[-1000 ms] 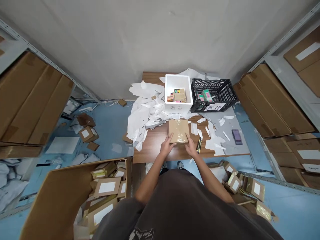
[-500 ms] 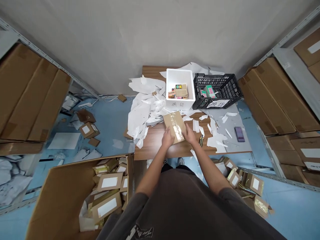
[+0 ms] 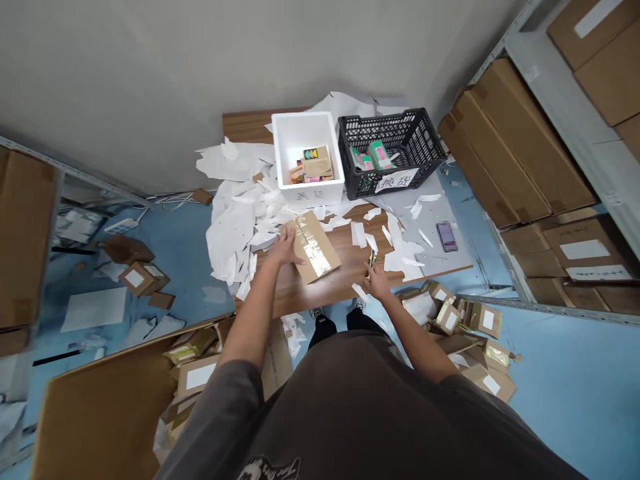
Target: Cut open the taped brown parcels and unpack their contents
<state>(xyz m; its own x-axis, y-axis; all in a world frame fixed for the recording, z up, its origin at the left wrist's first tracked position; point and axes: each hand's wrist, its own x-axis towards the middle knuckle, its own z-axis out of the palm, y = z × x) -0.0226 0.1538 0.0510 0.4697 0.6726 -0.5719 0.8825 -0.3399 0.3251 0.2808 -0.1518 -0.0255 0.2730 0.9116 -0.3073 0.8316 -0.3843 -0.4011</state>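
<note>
Cardboard box (image 3: 320,252) could slide across the table (image 3: 351,267) if the left hand (image 3: 284,247), spread over its edge, presses unevenly while the right hand (image 3: 377,283) pinches the cutter (image 3: 372,257).

Left hand (image 3: 284,247) on box (image 3: 318,248) (taped), right hand (image 3: 377,283) at cutter (image 3: 373,257)

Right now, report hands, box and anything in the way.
Left hand on box; right hand at yellow-black cutter. Box on table, tape along top. Torn paper close on both sides.
</note>
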